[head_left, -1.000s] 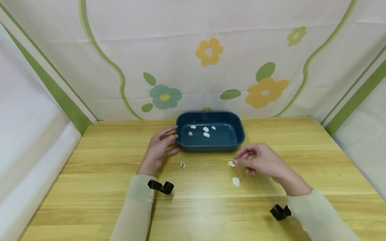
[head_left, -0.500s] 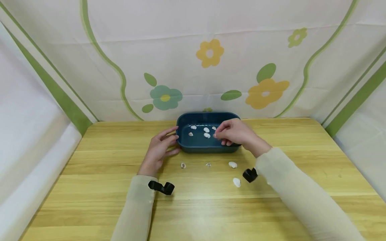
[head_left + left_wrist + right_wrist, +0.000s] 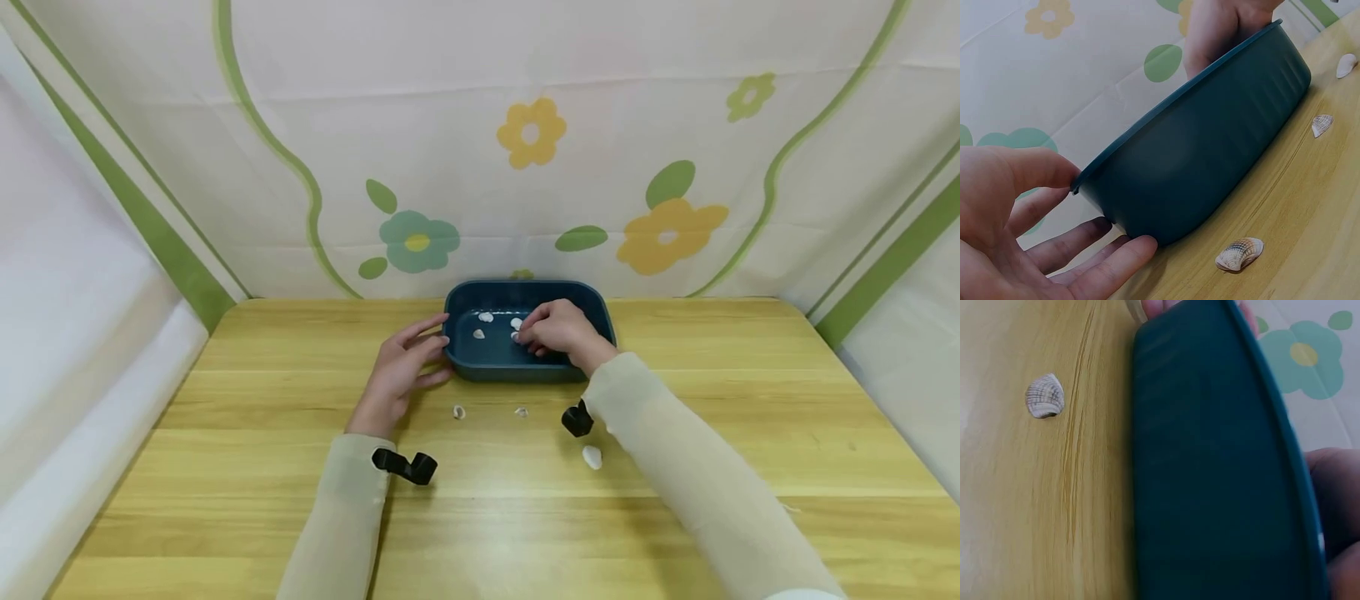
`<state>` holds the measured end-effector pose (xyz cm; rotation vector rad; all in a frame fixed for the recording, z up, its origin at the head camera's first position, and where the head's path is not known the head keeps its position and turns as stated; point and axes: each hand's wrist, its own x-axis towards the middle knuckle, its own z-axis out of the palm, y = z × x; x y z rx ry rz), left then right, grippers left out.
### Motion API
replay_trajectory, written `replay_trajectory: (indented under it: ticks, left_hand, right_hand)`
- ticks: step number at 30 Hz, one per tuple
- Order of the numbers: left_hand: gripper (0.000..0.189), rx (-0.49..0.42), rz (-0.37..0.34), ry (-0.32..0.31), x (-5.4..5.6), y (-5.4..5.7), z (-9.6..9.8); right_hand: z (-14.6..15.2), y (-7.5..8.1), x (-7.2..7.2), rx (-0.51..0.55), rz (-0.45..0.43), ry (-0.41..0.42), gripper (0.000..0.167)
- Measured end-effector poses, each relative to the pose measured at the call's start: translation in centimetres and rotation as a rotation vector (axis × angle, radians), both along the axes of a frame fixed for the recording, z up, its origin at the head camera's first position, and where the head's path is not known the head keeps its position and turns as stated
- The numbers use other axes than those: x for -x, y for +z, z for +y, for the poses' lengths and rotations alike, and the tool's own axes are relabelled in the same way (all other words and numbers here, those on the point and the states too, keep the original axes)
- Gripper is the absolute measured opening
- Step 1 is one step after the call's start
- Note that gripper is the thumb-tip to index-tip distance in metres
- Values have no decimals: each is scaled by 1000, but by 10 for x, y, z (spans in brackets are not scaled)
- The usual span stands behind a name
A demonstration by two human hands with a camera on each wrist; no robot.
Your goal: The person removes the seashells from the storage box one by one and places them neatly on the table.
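My right hand [image 3: 558, 327] reaches into a dark teal plastic basin [image 3: 517, 374], fingers curled, thumb and fingertips pinching a small white seashell [image 3: 514, 337]. Other seashells lie on the basin floor: one white shell [image 3: 517, 322] just behind the fingertips, another white shell [image 3: 486, 317] and a small pale shell [image 3: 478, 334] farther left. Against the basin's left end rests my left hand [image 3: 401, 367]; in the left wrist view its fingers [image 3: 1116, 265] are extended and touch the wall and rim. The basin wall hides most of my right hand in the right wrist view.
In front of the basin on the wooden table [image 3: 480, 517] lie a ribbed shell [image 3: 1239, 254], a small shell [image 3: 521, 412] and a white shell [image 3: 592, 457]. A flowered cloth [image 3: 450, 150] hangs right behind the basin. Black wrist cameras [image 3: 577, 418] jut from both sleeves.
My right hand has left a white shell on the table and moved left and away into the basin, down to a shell there. My left hand stays at the basin's end.
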<state>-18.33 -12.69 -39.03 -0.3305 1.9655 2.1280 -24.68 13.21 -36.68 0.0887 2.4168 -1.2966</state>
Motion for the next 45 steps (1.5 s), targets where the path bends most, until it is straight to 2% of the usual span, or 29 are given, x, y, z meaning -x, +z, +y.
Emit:
replay_trajectory:
  ticks: [11,24,32,45]
  left_hand:
    - [41,-11,7,2,-1,0,1]
    - [41,-20,12,4,0,0,-1]
    - [41,-20,14,2,0,0,-1]
    - [41,-16,9,5,0,0,-1]
  right_hand:
    - [-2,-10,8,-48,-32,-72,20]
    - [-5,-8,10,-131,-27,-69,16]
    - [-3,-11,11,-78,-49,-52,18]
    - [-3,-12,9,-21,-33,-63,17]
